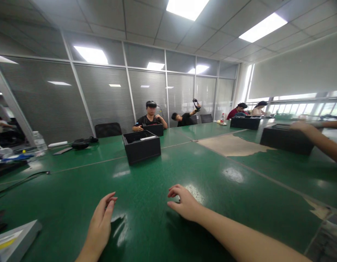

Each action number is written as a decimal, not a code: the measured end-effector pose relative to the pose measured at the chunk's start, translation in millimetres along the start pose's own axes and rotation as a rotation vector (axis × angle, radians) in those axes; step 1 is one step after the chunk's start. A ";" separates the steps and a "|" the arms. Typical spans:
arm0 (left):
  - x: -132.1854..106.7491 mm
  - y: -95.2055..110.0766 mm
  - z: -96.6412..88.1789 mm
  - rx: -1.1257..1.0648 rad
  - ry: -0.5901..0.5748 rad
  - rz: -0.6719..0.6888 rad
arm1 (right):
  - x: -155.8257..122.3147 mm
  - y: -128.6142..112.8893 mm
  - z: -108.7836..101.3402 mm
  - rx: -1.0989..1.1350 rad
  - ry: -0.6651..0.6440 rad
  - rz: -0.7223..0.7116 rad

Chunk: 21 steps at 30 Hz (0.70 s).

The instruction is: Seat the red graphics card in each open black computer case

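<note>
My left hand point(100, 222) hovers just over the green table point(146, 189) near its front edge, fingers together and slightly curled, holding nothing. My right hand point(184, 203) rests on the table a little to the right, fingers loosely curled inward, nothing in them. The two hands are apart, with bare green surface between them. A black open box point(141, 146) stands on the table well beyond both hands.
A grey box corner point(14, 242) lies at the front left. Another black box point(287, 139) sits at the right under another person's arm point(318, 138). Several people sit at the far side with more black boxes. A cable, a bottle and clutter lie at the left.
</note>
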<state>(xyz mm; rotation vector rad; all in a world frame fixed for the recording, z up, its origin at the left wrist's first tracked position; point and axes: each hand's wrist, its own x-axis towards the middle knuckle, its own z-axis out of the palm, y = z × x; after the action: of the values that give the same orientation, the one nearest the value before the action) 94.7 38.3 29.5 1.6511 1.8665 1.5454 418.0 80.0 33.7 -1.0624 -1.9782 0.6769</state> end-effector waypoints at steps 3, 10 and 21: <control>-1.0 1.2 -0.3 -0.008 -0.020 -0.008 | 1.4 4.0 1.3 -0.009 -0.005 0.011; -1.4 -5.4 -0.9 -0.015 -0.068 0.011 | 0.2 1.2 3.4 -0.010 -0.022 0.013; -3.4 1.8 1.9 -0.039 -0.099 0.037 | 1.9 5.5 5.5 -0.012 -0.056 0.035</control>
<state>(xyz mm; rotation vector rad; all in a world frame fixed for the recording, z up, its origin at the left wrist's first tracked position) 98.4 36.3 28.5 1.7212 1.7552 1.4752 415.3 83.9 27.2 -1.0980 -2.0173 0.7214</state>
